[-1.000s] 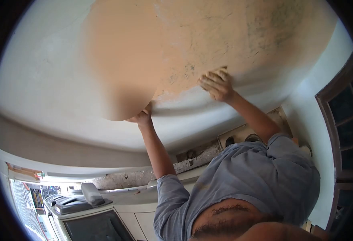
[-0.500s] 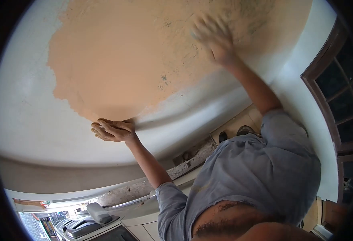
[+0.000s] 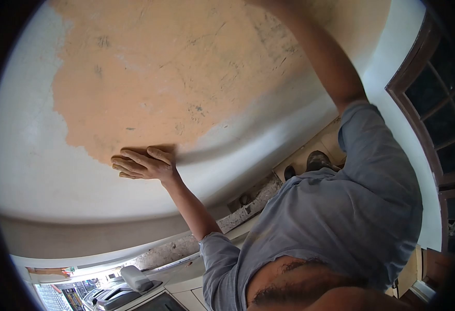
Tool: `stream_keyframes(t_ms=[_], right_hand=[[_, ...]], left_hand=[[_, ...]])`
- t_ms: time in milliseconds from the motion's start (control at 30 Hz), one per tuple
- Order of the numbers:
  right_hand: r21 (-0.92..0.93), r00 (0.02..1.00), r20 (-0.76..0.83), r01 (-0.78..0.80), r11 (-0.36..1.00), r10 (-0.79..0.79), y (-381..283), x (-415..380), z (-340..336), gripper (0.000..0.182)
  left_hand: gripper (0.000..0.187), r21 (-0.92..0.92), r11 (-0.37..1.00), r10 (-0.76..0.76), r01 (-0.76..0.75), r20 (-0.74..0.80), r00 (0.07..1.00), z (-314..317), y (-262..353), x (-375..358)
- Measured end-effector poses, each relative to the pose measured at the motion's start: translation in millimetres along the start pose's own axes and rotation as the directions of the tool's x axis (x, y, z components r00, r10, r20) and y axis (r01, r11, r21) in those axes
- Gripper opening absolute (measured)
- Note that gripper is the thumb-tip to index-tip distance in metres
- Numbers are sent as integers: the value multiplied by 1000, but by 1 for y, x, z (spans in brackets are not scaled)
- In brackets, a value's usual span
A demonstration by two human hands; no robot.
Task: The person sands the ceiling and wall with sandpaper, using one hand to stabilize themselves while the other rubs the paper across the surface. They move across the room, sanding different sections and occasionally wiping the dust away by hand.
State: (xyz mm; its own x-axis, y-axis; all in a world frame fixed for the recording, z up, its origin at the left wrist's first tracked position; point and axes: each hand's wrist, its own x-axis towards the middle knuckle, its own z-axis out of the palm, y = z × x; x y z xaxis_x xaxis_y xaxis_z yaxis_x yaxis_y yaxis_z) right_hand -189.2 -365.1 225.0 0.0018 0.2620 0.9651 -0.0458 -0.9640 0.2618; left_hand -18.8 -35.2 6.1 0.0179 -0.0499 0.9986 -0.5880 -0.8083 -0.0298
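Observation:
My left hand [image 3: 145, 164] lies on the wall with its fingers spread, at the lower edge of a large peach-orange patch [image 3: 129, 88]. Pale dust coats its fingers, and nothing shows in it. The patch bears dark scuffs and scratches. Around it the wall [image 3: 25, 135] is whitish with a ragged border. Reaching up over the patch, my right arm runs to the top of the view. Only the wrist end of my right hand [image 3: 262, 2] shows at the frame's edge; its fingers are cut off.
A brown-framed window or door with dark panes [image 3: 435, 103] stands at the right. Below the wall runs a rough ledge [image 3: 181, 246]. A vehicle with a grey mirror [image 3: 136, 278] is at the lower left. Shoes [image 3: 318, 160] stand on the tiled floor.
My right hand has moved up, nearly out of view. My left hand stays in almost the same place, its fingers a little more spread. More scuffs show on the patch.

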Motion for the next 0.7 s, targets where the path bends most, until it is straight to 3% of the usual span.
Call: stream_keyframes(t_ms=[33, 100, 133, 200, 300, 367, 433, 500, 667, 700], right_hand=[[-3, 1000, 4, 9, 1000, -9, -5, -18, -5, 43], [-16, 982, 148, -118, 993, 119, -28, -114, -23, 32], [-106, 972, 184, -127, 986, 145, -36, -162, -30, 30], [105, 969, 188, -184, 977, 162, -51, -286, -34, 28], [136, 930, 322, -230, 964, 176, -38, -293, -38, 27], [114, 984, 170, -68, 991, 48, 0, -217, -34, 25], [53, 989, 96, -114, 992, 109, 18, -166, -31, 26], [-4, 992, 82, -101, 995, 101, 122, -145, -23, 28], [-151, 998, 55, -31, 988, 40, 82, -48, -49, 44], [-139, 987, 75, -133, 981, 144, 71, -81, -53, 37]], left_hand=[[60, 22, 1000, 2, -2, 1, 1000, 2, 5, 2], [62, 25, 999, -33, 33, -6, 999, -3, 7, 1], [63, 26, 999, -34, 34, -8, 999, -3, 8, 2], [63, 23, 999, -34, 34, -9, 999, -1, 5, 0], [63, 29, 999, -21, 21, -2, 1000, 5, 8, 5], [63, 9, 1000, -17, 16, 26, 1000, 1, 9, 4], [63, -1, 1000, -19, 19, -4, 1000, 3, 14, 9], [62, -30, 999, -29, 29, -13, 999, 1, 27, 14], [61, -8, 999, 34, -34, -1, 999, -3, 32, 19], [61, -12, 1000, 19, -19, -2, 1000, -3, 33, 17]])
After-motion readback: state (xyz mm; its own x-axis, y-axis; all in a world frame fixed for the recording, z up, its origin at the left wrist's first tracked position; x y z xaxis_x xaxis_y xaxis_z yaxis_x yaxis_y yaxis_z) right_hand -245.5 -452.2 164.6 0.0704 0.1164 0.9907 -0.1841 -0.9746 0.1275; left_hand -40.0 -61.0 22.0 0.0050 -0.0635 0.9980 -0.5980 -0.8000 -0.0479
